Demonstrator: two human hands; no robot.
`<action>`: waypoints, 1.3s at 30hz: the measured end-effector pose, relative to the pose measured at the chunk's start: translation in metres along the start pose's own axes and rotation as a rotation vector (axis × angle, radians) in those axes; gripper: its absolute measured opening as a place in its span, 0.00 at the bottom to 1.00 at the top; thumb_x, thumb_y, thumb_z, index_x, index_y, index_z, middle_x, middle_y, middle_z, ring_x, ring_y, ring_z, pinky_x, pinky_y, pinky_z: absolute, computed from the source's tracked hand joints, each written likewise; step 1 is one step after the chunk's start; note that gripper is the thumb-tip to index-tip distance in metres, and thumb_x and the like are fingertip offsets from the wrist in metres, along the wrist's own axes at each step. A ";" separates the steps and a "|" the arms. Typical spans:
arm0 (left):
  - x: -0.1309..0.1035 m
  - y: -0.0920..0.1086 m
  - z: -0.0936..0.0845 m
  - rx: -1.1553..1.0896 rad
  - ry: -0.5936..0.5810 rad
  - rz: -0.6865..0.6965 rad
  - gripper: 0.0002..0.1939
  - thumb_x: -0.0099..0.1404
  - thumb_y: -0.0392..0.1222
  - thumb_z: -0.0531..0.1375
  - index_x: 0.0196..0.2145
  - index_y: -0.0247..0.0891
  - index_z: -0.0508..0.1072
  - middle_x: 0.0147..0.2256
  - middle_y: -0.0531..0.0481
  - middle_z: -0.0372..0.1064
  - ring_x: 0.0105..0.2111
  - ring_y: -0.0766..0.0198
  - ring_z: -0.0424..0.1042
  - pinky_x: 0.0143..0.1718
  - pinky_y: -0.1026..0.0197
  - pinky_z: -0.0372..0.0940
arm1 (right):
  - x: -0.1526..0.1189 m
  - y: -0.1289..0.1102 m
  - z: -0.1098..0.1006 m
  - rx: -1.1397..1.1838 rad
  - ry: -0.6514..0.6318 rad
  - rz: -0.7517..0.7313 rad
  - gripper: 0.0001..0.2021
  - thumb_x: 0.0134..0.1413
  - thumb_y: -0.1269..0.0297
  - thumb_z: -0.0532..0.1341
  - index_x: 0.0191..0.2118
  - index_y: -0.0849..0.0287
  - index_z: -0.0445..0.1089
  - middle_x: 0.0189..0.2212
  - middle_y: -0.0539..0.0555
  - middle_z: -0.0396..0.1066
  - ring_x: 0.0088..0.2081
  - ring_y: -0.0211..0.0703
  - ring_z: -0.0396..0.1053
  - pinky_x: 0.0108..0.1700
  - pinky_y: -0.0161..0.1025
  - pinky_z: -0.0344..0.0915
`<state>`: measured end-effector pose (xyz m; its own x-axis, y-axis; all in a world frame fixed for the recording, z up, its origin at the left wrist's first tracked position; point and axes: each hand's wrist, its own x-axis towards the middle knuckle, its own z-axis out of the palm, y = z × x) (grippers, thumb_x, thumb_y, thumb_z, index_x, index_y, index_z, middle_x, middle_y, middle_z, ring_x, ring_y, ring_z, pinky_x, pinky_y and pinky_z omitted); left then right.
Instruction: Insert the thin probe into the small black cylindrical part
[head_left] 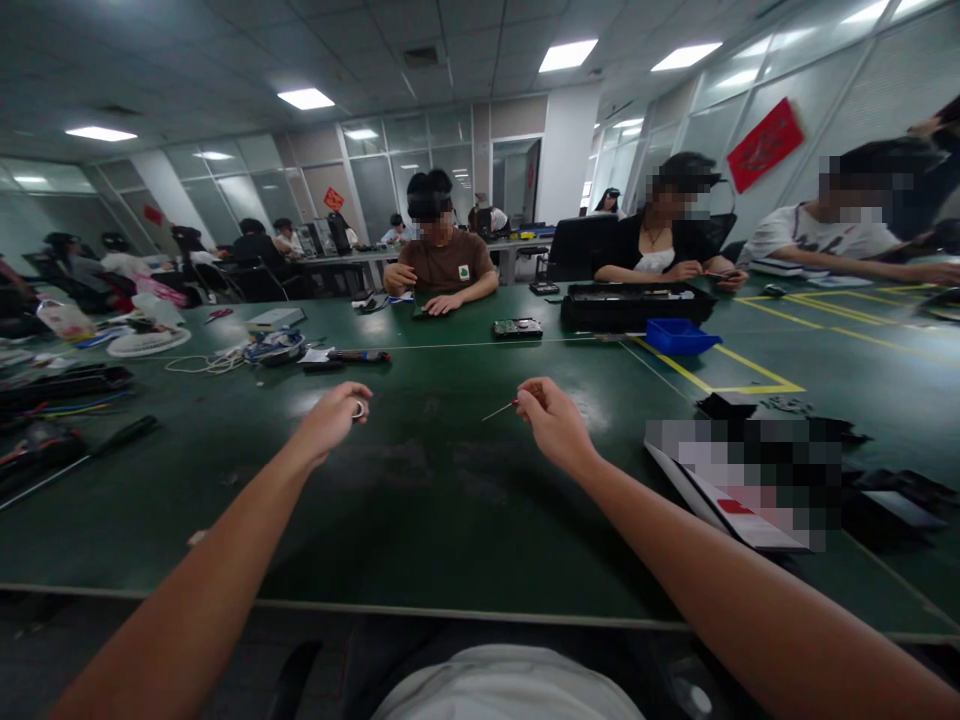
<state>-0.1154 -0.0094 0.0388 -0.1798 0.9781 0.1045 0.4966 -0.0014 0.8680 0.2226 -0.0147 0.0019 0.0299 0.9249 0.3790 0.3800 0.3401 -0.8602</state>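
left forearm [225, 540]: bare, reaches forward, slants inward
left hand [336, 415]: raised, fingers curled in toward the right; grip detail too small to tell
right forearm [720, 560]: bare, reaches forward, slants inward
right hand [553, 415]: raised, thumb and fingers pinched together, knuckles forward
hand spacing: well apart, about level

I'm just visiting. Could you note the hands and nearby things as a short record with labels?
Surface: dark green tabletop
Left hand: above it, fingers curled; small pale ring-shaped thing at the fingers, held or worn unclear
Right hand: holds slim metal-shafted tool with red collar, tip pointing left
Beyond, between hands: flat rectangular silver-and-green electronic unit
Beyond right hand: blue plastic tray
Far left: black-handled metal screwdriver
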 end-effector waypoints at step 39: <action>-0.021 0.023 0.139 0.166 -0.308 0.468 0.16 0.62 0.39 0.64 0.49 0.41 0.76 0.48 0.49 0.76 0.49 0.56 0.73 0.54 0.55 0.64 | -0.003 -0.013 -0.005 -0.100 0.069 0.009 0.17 0.58 0.47 0.61 0.29 0.55 0.69 0.22 0.51 0.74 0.26 0.44 0.71 0.34 0.42 0.64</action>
<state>0.0177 -0.0015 -0.0108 0.3333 0.8969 0.2908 0.5945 -0.4393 0.6735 0.2225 -0.0231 0.0135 0.0956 0.9127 0.3972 0.4698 0.3104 -0.8264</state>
